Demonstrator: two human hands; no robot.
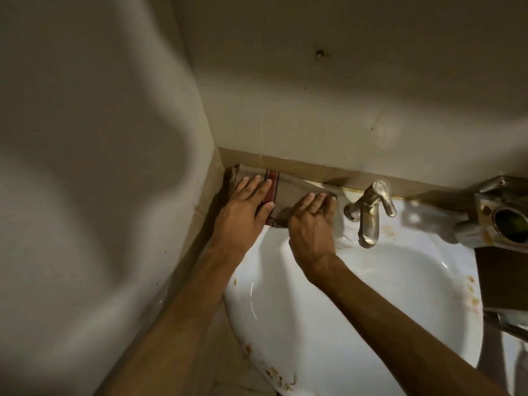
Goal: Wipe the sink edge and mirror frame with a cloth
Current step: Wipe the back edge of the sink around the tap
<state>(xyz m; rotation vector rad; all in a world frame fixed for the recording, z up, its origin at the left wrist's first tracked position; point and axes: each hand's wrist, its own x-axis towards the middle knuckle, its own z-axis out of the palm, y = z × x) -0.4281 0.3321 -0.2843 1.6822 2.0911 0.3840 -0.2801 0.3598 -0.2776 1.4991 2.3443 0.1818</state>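
Observation:
A brown cloth [288, 188] with a red stripe lies flat over the back-left corner of the white sink [257, 324], against the wall. My left hand [245, 208] presses flat on its left part, fingers spread across the stripe. My right hand [311, 224] presses flat on its right end, fingers together, just left of the tap. Neither hand grips the cloth; both rest on top of it. No mirror is in view.
A tarnished metal tap [371, 212] stands at the sink's back edge, right of my right hand. A rusty metal fitting [497, 215] juts in at the right. Beige tiled walls [314, 110] meet in the corner behind the cloth. Rust stains mark the sink rim.

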